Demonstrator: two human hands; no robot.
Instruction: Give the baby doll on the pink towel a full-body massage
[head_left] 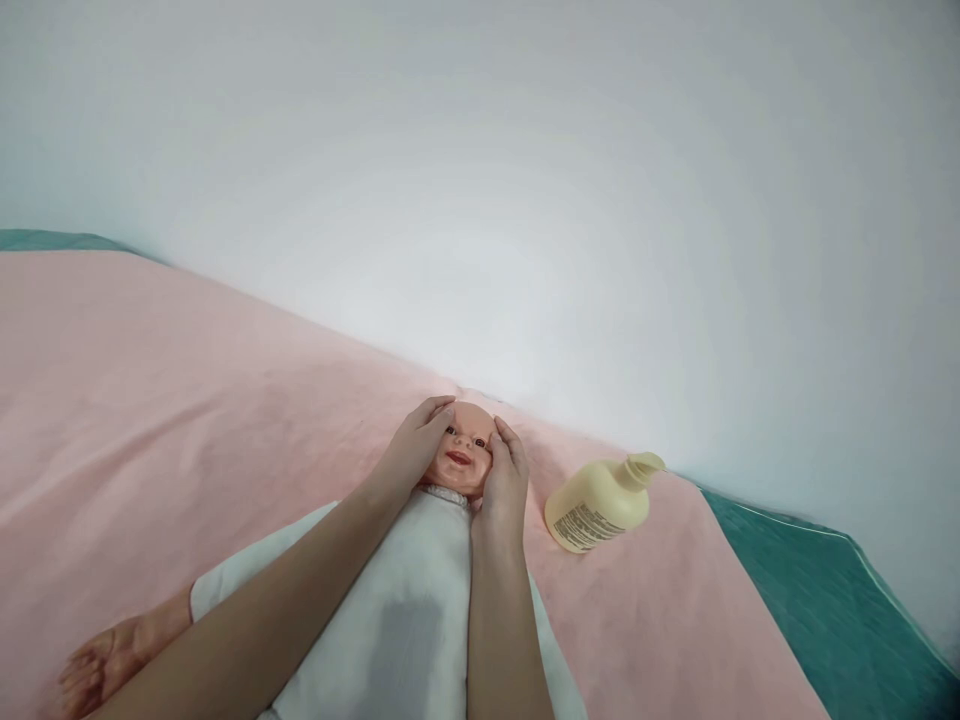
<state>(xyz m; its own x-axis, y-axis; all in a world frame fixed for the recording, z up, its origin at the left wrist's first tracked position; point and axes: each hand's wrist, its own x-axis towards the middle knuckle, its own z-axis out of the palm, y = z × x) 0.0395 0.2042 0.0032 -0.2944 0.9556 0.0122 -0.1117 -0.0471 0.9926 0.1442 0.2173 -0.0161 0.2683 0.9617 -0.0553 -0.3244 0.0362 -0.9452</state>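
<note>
A baby doll (459,458) in a white top (405,590) lies on its back on a pink cloth (247,420). My left hand (420,437) rests against one side of the doll's head, its thumb near the eye. Against the other side lies my right hand (506,478), fingertips at the temple. Both hands cup the head between them. One doll hand (124,650) sticks out of its sleeve at the lower left. My forearms cover parts of the doll's body.
A pale yellow pump bottle (598,505) stands on the cloth right of the doll's head. Behind runs a plain whitish wall (480,200). Green surface (832,600) shows beyond the cloth at the right.
</note>
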